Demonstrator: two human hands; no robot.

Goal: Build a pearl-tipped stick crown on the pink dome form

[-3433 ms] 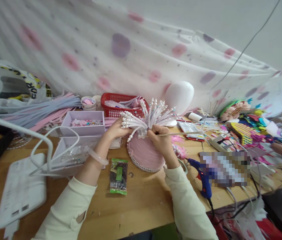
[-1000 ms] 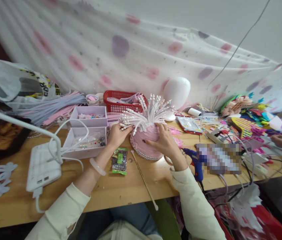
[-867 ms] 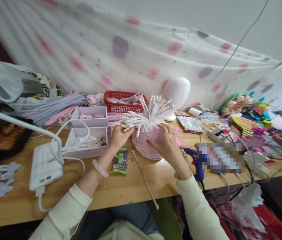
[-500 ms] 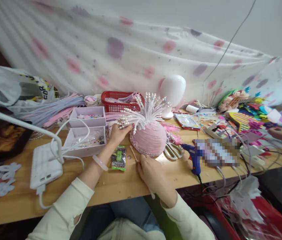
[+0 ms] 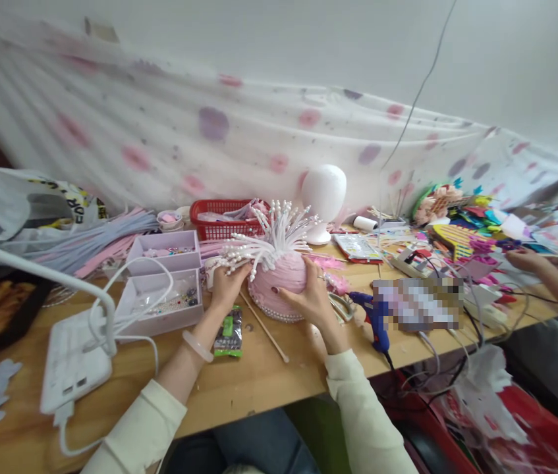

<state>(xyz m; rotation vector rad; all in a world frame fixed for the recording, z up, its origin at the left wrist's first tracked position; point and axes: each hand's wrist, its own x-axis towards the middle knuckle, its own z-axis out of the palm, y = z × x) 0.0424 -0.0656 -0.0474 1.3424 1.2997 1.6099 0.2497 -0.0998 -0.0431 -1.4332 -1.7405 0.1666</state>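
Note:
A pink dome-shaped headpiece (image 5: 279,280) rests on the table with a row of pearls round its lower rim. From its top fans a spray of white pearl-tipped stems (image 5: 279,230). My left hand (image 5: 229,286) grips the dome's left side, just under the drooping stems. On the other side my right hand (image 5: 315,296) clasps it, thumb across the front and fingers along the right edge. A thin wooden stick (image 5: 266,329) lies in front, touched by neither hand. Close to my left wrist is a small black and green packet (image 5: 229,334).
Scissors (image 5: 340,308) and a blue glue gun (image 5: 376,319) lie to the right. Two lilac boxes (image 5: 160,322) of beads and a white power strip (image 5: 78,355) stand left. Behind are a red basket (image 5: 229,229) and a white foam head (image 5: 324,194). Another person's hand (image 5: 526,260) is far right.
My right hand has let go of the stick, which now lies on the table, and has moved up onto the dome's right side. My left hand stays at the left side. The view has shifted.

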